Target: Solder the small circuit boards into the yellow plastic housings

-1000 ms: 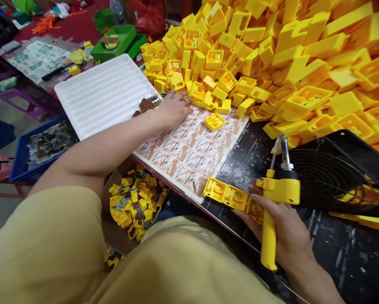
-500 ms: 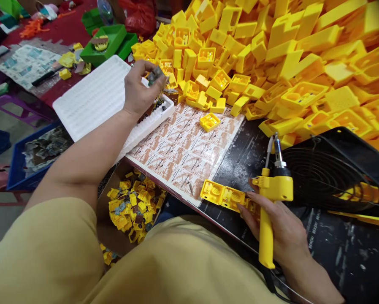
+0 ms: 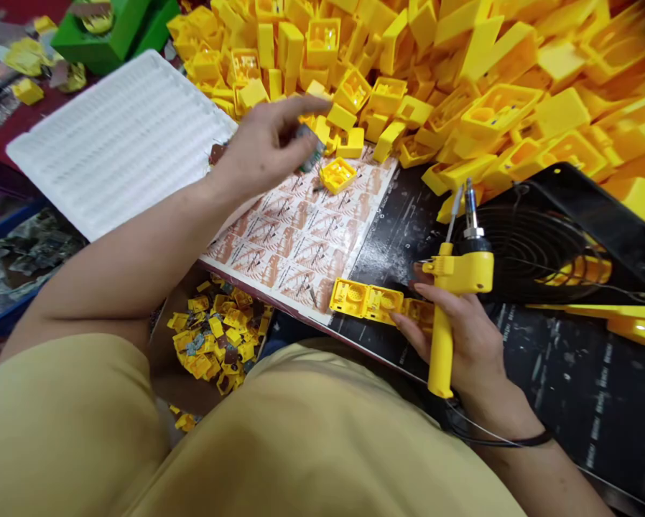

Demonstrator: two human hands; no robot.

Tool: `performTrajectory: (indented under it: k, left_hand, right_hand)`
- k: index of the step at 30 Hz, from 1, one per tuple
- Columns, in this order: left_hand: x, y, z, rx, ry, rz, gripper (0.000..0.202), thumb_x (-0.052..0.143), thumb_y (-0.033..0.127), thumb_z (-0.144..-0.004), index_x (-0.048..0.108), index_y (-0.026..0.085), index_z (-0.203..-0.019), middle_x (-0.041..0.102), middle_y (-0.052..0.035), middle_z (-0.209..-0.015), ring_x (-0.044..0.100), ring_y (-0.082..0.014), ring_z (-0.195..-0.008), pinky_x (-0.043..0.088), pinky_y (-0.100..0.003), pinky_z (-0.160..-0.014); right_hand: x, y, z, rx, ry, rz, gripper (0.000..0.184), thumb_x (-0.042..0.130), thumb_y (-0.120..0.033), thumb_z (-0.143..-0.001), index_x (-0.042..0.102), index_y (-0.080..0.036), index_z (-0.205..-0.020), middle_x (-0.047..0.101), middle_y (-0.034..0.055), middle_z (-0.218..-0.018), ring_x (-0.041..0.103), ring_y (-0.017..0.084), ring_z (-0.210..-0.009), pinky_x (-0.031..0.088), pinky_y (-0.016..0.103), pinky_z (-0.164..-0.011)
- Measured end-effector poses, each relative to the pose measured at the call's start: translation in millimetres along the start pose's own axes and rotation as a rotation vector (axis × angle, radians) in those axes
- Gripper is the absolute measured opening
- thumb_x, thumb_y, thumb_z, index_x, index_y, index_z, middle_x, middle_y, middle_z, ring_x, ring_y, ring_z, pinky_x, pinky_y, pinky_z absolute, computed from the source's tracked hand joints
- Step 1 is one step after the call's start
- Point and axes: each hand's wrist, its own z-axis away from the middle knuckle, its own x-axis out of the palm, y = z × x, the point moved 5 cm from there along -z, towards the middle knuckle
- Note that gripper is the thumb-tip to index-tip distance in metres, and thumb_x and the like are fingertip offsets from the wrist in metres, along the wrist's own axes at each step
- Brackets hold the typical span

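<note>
Left hand [image 3: 279, 147] pinches a board [image 3: 310, 147], not yet in the open cases [image 3: 349, 298]; right hand [image 3: 470, 337], clamped around the iron [image 3: 442, 341], touches them.

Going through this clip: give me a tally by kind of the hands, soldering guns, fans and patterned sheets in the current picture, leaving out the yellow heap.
Hands: 2 (left hand, right hand)
Yellow soldering gun: 1
Black fan: 1
Patterned sheet: 1
Total: 5
</note>
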Motion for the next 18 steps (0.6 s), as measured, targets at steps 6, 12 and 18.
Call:
performTrajectory:
  k: [6, 12, 18]
  left_hand:
    - [32.9, 3, 54, -0.271, -0.221, 0.073, 0.019, 0.053, 0.016, -0.083, 0.064, 0.016, -0.099, 0.063, -0.0001, -0.072, 0.060, -0.0098, -0.061, 0.048, -0.024, -0.058]
    - [28.9, -7, 123, -0.174, -0.342, -0.646, 0.023, 0.051, 0.028, -0.084, 0.069, 0.016, -0.089, 0.068, -0.0057, -0.076, 0.064, -0.0200, -0.073, 0.049, -0.033, -0.068]
    - [25.4, 8, 141, 0.150, -0.351, -0.690, 0.036, 0.045, 0.039, -0.091, 0.068, 0.018, -0.110, 0.066, -0.0099, -0.117, 0.058, -0.0282, -0.109, 0.042, -0.044, -0.095]
  right_hand:
    - [-1, -23, -10, -0.012, -0.095, -0.099, 0.059, 0.078, -0.028, -0.078, 0.046, -0.021, -0.127, 0.065, 0.0087, -0.102, 0.064, 0.026, -0.099, 0.054, 0.043, -0.089]
    - [24, -41, -25, -0.157, -0.187, -0.022, 0.041, 0.062, -0.033, -0.091, 0.044, -0.020, -0.125, 0.061, 0.0025, -0.085, 0.062, 0.019, -0.078, 0.049, 0.043, -0.094]
    - [28, -42, -28, -0.196, -0.180, 0.031, 0.038, 0.062, -0.027, -0.091, 0.047, -0.018, -0.124, 0.062, 0.0010, -0.079, 0.061, 0.017, -0.070, 0.047, 0.045, -0.097]
